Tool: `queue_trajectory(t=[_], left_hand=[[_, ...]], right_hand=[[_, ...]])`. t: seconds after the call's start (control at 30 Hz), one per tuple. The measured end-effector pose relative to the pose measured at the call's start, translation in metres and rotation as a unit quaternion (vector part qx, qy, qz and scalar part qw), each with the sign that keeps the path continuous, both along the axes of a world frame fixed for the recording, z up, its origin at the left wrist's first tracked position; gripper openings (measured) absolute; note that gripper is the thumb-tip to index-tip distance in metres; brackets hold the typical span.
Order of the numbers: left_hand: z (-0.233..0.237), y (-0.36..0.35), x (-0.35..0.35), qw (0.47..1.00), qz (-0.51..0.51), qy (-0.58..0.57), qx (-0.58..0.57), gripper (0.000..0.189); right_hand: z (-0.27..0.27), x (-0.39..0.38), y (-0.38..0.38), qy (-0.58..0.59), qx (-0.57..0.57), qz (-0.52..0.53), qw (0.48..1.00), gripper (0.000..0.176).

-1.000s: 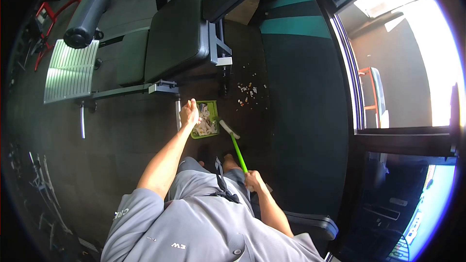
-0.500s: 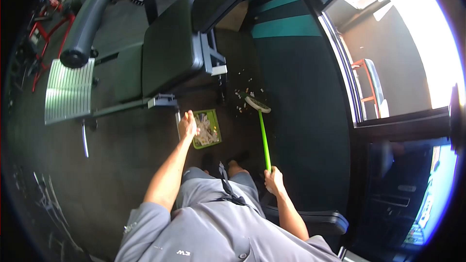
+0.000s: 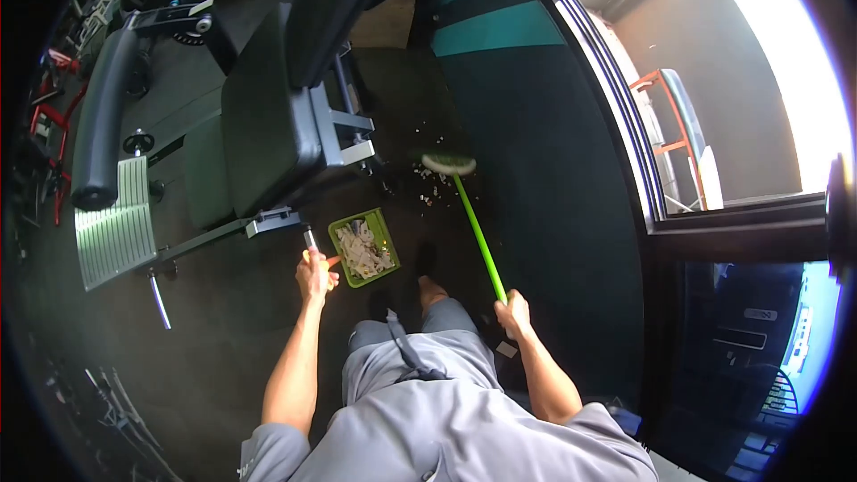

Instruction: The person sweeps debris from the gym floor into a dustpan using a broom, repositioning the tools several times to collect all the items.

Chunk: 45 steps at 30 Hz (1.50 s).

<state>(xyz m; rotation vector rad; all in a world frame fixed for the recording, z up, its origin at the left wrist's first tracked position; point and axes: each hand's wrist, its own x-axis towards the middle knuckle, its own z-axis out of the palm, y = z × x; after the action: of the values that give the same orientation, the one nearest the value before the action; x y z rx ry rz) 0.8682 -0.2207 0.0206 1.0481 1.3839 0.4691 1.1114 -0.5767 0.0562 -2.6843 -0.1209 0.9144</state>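
Note:
My right hand [image 3: 512, 314] is closed round the bright green handle of a broom [image 3: 478, 236]. The broom's head lies on the dark floor against scattered pale debris [image 3: 435, 186]. A green dustpan [image 3: 394, 259] holds a heap of white scraps and sits left of the broom. At its left side my left hand [image 3: 315, 275] is in a fist. A short orange piece joins that fist to the dustpan, so it appears to grip the dustpan's handle, mostly hidden by the fingers.
A padded exercise bench [image 3: 268, 112] with a roller pad and a metal footplate [image 3: 116, 223] stands at left. Its chrome end reaches close to my left hand. A dark wall with teal stripes [image 3: 500, 22] and a window frame run along the right.
The dustpan and my left hand have shifted left in view. The broom head has moved left and slightly up, towards the debris. My body and view have turned a little.

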Motion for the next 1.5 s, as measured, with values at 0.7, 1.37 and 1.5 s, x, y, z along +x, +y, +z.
queue_trajectory(t=[0.7,1.37,1.5], left_hand=[[0.017,0.0,0.062,0.996,0.014,0.091,-0.022,0.044],[0.026,-0.006,0.06,0.985,0.033,0.168,-0.031,0.045],[0.023,-0.004,0.056,0.988,0.046,0.145,-0.031,0.045]], right_hand=[[-0.108,0.234,0.069,0.137,0.014,0.114,0.984,0.027],[-0.12,0.352,0.226,0.146,-0.027,0.101,0.984,0.024],[-0.066,0.359,0.174,0.205,0.096,0.06,0.972,0.022]])
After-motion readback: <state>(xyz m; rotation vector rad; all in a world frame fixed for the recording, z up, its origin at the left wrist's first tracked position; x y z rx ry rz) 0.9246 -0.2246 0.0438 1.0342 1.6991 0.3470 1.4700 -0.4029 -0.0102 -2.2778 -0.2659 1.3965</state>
